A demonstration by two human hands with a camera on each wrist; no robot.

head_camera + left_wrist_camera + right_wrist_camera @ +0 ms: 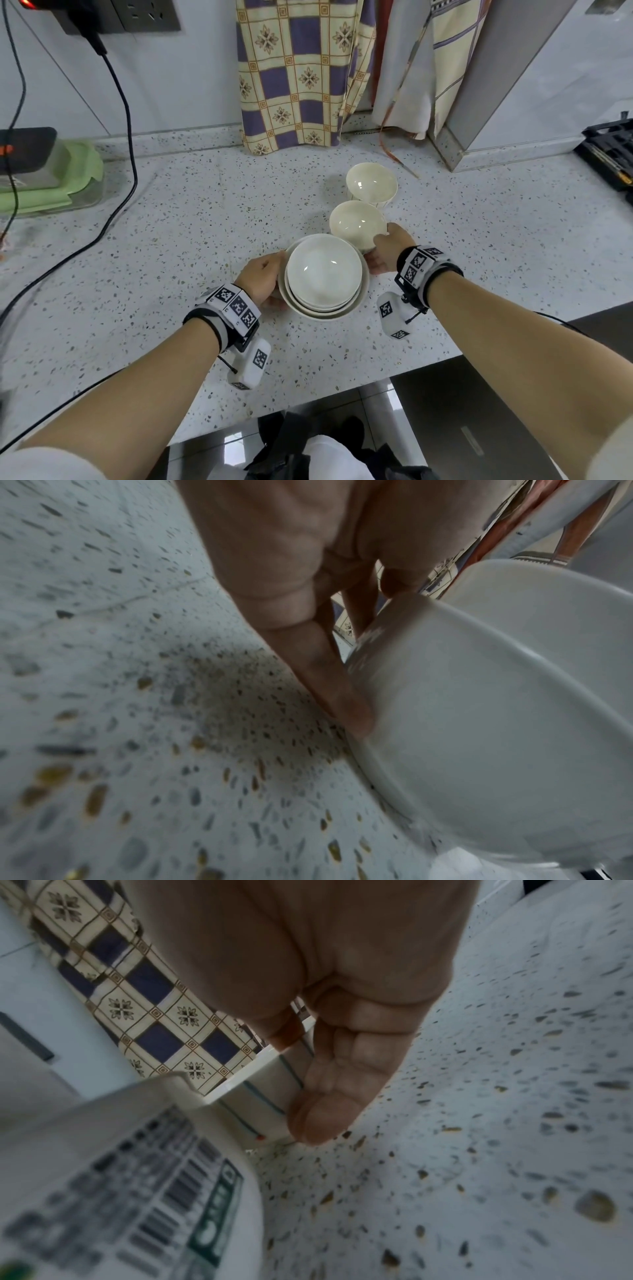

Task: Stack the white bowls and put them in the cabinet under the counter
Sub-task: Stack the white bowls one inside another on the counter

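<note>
On the speckled terrazzo counter [171, 240], the left hand [262, 281] curls thumb and fingers round the rim of the nested stack of white bowls [323, 275], near the front edge. Just beyond, the right hand [388, 251] pinches the middle bowl [356, 221] by its rim and side; the far bowl [371, 183] stands behind it. Farther back (against the pale wall) hang a checked curtain [294, 75], sockets and a black cable [126, 102].

Colours/patterns on the counter

Stacked bowls [323, 274] white; the two separate bowls [358, 222] [371, 181] cream-white inside, one with dark vertical stripes on its outer wall [270, 1096]. Counter [205, 219] white terrazzo, grey and gold specks. Curtain [294, 72] cream and purple check, brown floral motifs. Container [51, 185] pale green. Cable [126, 113] black. Wrist bands [236, 305] white with black square markers.
</note>
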